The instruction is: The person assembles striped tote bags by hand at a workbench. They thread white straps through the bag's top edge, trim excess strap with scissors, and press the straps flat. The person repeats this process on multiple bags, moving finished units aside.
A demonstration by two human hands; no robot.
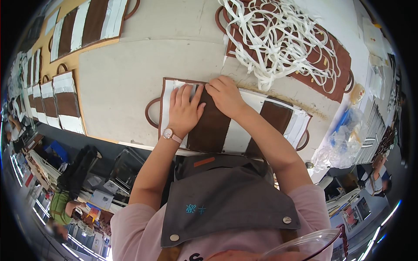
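A brown-and-white striped bag panel (pixel 209 117) lies flat before me at the table's near edge, a brown loop handle (pixel 152 114) at its left end. Flat on its left part rests my left hand (pixel 186 109), open with fingers spread toward the far edge; a watch circles that wrist. Just beside the left index fingertip, my right hand (pixel 226 96) is closed at the panel's far edge, its thumb and fingertips bunched on that edge. My right forearm crosses the panel and hides part of its stripes. A second handle (pixel 303 140) sticks out at the right end.
A tangle of white tape (pixel 278 43) lies over brown panels (pixel 337 65) at the far right. More striped panels (pixel 89 24) lie at the far left, with a row (pixel 65 102) at the left edge. Crumpled clear plastic (pixel 346 141) sits at right. Other people work beyond both sides.
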